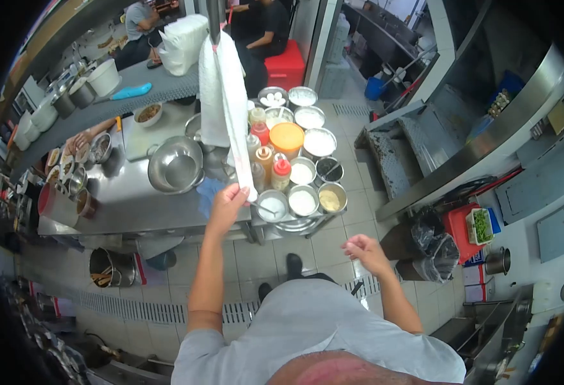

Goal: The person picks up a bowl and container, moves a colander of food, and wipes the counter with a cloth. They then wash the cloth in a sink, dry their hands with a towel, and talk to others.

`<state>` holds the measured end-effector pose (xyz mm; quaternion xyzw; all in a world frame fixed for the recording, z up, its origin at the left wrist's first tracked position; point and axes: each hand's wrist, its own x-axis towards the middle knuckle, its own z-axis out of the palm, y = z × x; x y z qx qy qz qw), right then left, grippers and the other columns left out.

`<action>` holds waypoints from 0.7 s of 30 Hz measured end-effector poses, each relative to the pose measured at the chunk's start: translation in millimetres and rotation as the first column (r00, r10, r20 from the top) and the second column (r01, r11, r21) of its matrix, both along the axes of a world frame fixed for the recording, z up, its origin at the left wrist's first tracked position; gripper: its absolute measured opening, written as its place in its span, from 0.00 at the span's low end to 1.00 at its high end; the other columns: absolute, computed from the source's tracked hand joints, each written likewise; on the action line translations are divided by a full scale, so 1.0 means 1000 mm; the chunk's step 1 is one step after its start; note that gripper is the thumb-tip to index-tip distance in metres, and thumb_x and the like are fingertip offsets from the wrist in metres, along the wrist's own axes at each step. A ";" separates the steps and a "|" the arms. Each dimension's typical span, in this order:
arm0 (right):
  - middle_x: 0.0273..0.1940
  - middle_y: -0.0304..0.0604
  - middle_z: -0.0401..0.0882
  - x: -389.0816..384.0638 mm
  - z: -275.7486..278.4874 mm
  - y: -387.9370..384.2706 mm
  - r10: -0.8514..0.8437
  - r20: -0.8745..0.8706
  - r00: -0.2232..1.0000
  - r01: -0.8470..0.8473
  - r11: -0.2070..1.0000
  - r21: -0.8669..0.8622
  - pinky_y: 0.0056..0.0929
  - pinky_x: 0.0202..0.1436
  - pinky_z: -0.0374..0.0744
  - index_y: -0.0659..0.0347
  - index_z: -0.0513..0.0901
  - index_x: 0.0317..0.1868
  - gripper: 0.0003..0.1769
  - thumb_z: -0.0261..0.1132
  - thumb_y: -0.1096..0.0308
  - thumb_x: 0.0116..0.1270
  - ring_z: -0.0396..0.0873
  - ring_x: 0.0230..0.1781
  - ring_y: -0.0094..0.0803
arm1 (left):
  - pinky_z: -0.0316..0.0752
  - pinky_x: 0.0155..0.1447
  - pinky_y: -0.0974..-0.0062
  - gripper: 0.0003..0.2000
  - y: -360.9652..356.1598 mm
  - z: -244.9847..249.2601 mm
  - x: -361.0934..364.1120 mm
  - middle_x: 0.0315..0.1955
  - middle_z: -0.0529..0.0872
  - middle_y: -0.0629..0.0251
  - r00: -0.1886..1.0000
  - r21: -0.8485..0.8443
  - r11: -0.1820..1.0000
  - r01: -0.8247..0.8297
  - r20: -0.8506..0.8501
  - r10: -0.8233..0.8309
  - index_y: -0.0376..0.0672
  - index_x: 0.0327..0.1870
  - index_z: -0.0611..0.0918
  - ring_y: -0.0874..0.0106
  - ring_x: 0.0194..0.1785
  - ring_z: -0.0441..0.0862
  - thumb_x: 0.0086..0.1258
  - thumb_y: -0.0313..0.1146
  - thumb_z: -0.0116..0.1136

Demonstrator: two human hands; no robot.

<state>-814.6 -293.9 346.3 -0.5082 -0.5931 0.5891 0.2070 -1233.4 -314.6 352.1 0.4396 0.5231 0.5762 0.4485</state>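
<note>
Left grip (231, 201) pinching lower end of white towel (219, 96), which hangs beside squeeze bottles (282, 174). Right grip (367, 253) empty, fingers loosely curled, above tiled floor (327, 251). Near left: round tub (273, 206), white contents; farther, metal bowl (175, 165) on steel tabletop (122, 208).

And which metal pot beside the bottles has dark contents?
The dark-filled pot, directly behind the yellow-filled pot; its neighbours show white or yellow contents.

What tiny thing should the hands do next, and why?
Maybe bring the right hand over to the hanging white towel: that hand looks empty, while the left hand pinches the towel's lower end, close to a metal bowl of something white.
</note>
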 end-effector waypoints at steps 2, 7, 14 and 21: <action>0.43 0.43 0.87 0.041 -0.017 -0.003 -0.102 0.026 0.994 0.103 0.994 -0.035 0.26 0.43 0.81 0.63 0.82 0.45 0.10 0.65 0.64 0.74 0.84 0.39 0.26 | 0.76 0.48 0.78 0.14 -0.011 0.001 0.007 0.39 0.89 0.66 0.998 0.003 0.999 -0.042 0.050 0.041 0.36 0.51 0.85 0.79 0.42 0.83 0.79 0.37 0.54; 0.41 0.43 0.87 0.162 -0.102 -0.007 -0.268 0.202 0.942 0.294 0.949 -0.112 0.27 0.37 0.82 0.63 0.82 0.43 0.10 0.65 0.64 0.73 0.84 0.35 0.27 | 0.77 0.48 0.77 0.12 -0.034 0.004 0.010 0.38 0.89 0.65 0.991 -0.073 0.991 -0.110 -0.085 0.104 0.36 0.45 0.85 0.79 0.43 0.83 0.78 0.37 0.57; 0.38 0.44 0.87 0.313 -0.152 0.008 -0.428 0.266 0.864 0.486 0.847 -0.216 0.27 0.33 0.82 0.63 0.82 0.42 0.11 0.65 0.63 0.69 0.85 0.33 0.30 | 0.78 0.50 0.79 0.09 -0.018 0.011 0.110 0.36 0.88 0.68 0.979 -0.252 0.968 -0.002 -0.197 -0.050 0.37 0.41 0.84 0.81 0.42 0.82 0.74 0.35 0.64; 0.35 0.39 0.86 0.440 -0.178 0.100 -0.440 0.230 0.868 0.486 0.849 -0.208 0.24 0.30 0.78 0.61 0.83 0.42 0.08 0.68 0.65 0.67 0.82 0.31 0.24 | 0.76 0.45 0.77 0.07 0.128 0.068 0.261 0.34 0.86 0.71 0.828 -0.265 0.956 0.123 -0.504 -0.246 0.39 0.42 0.85 0.81 0.39 0.80 0.72 0.33 0.66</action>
